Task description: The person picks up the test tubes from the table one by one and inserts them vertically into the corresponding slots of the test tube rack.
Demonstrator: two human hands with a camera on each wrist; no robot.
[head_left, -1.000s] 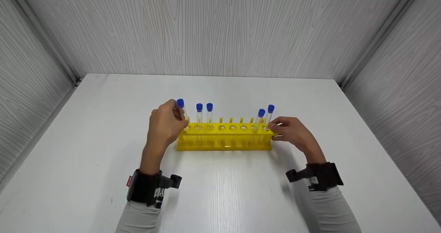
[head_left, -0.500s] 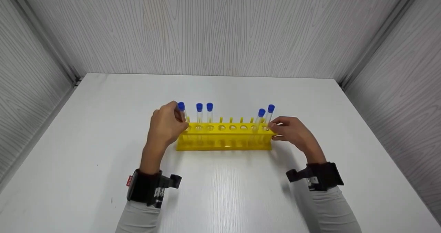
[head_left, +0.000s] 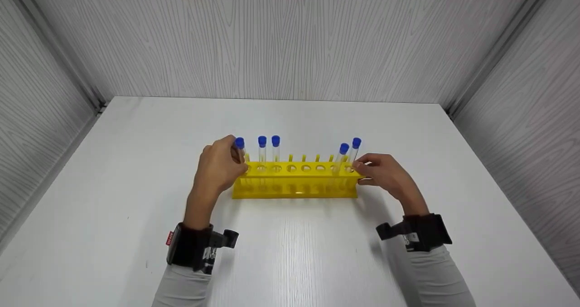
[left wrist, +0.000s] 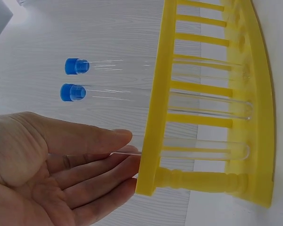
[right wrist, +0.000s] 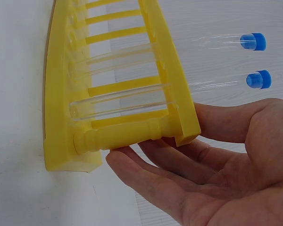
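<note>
A yellow test tube rack stands on the white table, lengthwise across the view. At its left end my left hand pinches a clear test tube between thumb and fingers, its blue cap showing above them in the head view. The tube passes through the end hole, its rounded bottom at the rack's base. My right hand grips the rack's right end, thumb at the top plate and fingertips by the end post.
Two capped tubes, one here and its neighbour, stand in holes near the left. Two others, a nearer tube and an end tube, lean at the right. Grey wood-grain panels enclose the table's back and sides.
The tube in my left hand has slid down into the rack, its blue cap sinking lower. My left hand has dropped slightly with it. The right hand and rack stay put.
</note>
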